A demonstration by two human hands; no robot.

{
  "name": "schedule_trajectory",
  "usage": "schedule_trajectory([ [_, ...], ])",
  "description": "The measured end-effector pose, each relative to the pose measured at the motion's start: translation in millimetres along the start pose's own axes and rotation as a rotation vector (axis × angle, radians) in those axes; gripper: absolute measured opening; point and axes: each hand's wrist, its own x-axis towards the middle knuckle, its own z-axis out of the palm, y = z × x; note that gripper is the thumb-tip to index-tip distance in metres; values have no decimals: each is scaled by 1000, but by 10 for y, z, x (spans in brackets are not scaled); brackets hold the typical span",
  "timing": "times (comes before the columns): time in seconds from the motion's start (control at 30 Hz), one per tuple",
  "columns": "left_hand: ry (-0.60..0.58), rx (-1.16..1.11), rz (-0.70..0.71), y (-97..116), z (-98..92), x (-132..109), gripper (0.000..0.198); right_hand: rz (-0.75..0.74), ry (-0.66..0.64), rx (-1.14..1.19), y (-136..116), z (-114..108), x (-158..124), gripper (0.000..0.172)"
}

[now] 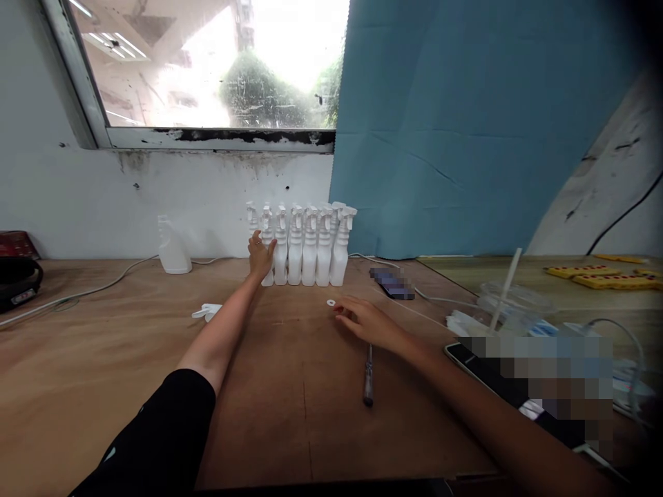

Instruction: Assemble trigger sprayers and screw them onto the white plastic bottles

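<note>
Several white spray bottles [305, 245] stand in a tight row at the back of the wooden table [103, 373], against the wall. My left hand [260, 254] reaches far forward and wraps around the leftmost bottle of the row. My right hand [365, 321] lies low over the table with fingers stretched out, fingertips next to a small white ring [331, 302]. A screwdriver [368, 376] lies just under my right wrist. A loose white spray trigger [206, 312] rests left of my left forearm.
A lone white bottle without a cap [173, 246] stands at the back left, with a white cable [77, 293] running past it. A phone [392, 283] lies right of the row. Clear plastic cup with straw [505, 297], yellow parts [595, 276] and a blue curtain [466, 124] fill the right.
</note>
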Motion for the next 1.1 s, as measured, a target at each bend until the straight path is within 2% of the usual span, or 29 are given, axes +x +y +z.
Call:
schedule_trajectory([
  [0.1,-40,8,-19,40,-20,9,54,-5,-18,-32,106,47,-4,19],
  [0.17,-77,22,-38,74,-62,16,57,23,-33,-58,176,98,-8,30],
  [0.23,-129,46,-55,104,-158,26,62,86,-74,-100,234,153,-10,42],
  [0.3,-213,76,-56,111,-343,25,61,143,-130,-144,275,201,-11,48],
  [0.4,-425,133,-26,47,-823,-48,52,156,-172,-169,310,251,-3,49],
  [0.5,-637,207,-4,-98,-1448,-244,48,84,-118,-141,318,281,21,41],
  [0.57,-757,267,-7,-197,-1821,-416,53,6,-66,-93,300,297,43,30],
  [0.6,-865,325,-2,-234,-1963,-502,55,-30,-47,-65,282,303,55,23],
  [0.67,-1002,389,19,-260,-2127,-662,58,-80,-30,-26,223,309,75,15],
  [0.77,-1036,316,110,-146,-2069,-881,50,-94,-27,-8,95,294,91,14],
  [0.97,-963,-14,445,425,-1467,-1436,35,-19,11,104,-119,211,59,14],
  [1.03,-910,-63,443,545,-1316,-1611,33,-18,44,135,-175,190,42,8],
  [1.1,-871,-84,370,588,-1227,-1731,31,-17,105,158,-251,177,31,11],
])
